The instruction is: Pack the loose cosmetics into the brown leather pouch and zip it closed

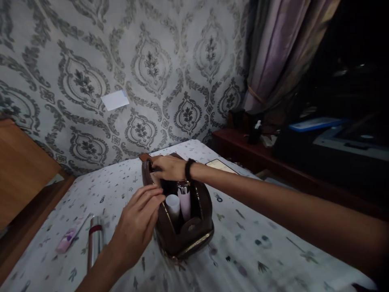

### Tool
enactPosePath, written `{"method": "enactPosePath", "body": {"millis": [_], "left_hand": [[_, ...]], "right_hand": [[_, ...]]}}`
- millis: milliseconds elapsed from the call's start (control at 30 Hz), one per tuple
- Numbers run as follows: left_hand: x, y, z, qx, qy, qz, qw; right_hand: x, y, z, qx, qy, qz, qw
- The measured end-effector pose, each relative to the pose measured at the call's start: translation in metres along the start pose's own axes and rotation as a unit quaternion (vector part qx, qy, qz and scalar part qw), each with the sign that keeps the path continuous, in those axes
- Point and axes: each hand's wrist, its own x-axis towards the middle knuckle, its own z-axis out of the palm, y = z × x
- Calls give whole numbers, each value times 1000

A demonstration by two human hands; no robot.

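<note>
A brown zippered pouch (200, 237) stands with its top unzipped on the patterned bedsheet. Inside it, a white-capped bottle (172, 202) and a pink tube with a shiny silver top (184, 205) stand upright. My left hand (139, 221) has its fingers curled together over the pouch's left rim. At the far end of the opening, my right hand (170, 167) reaches down with bent fingers; what they hold, if anything, is partly hidden. A black band (190, 169) circles my right wrist.
Left of the pouch lie a silver cylinder with a dark red band (95, 235) and a pink-and-white tube (68, 239). A flat, light-screened device (220, 165) rests beyond my right forearm. A wooden board (24, 174) borders the left; a dark red ledge (234, 142) with objects stands right.
</note>
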Motion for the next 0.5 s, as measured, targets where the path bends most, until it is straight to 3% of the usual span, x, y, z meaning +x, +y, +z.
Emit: {"method": "enactPosePath", "body": {"millis": [200, 500], "left_hand": [[1, 1, -1, 8, -8, 12, 1000], [-5, -2, -4, 11, -29, 4, 1000]], "right_hand": [[21, 1, 7, 48, -27, -14, 998], [-7, 36, 7, 173, 29, -46, 983]]}}
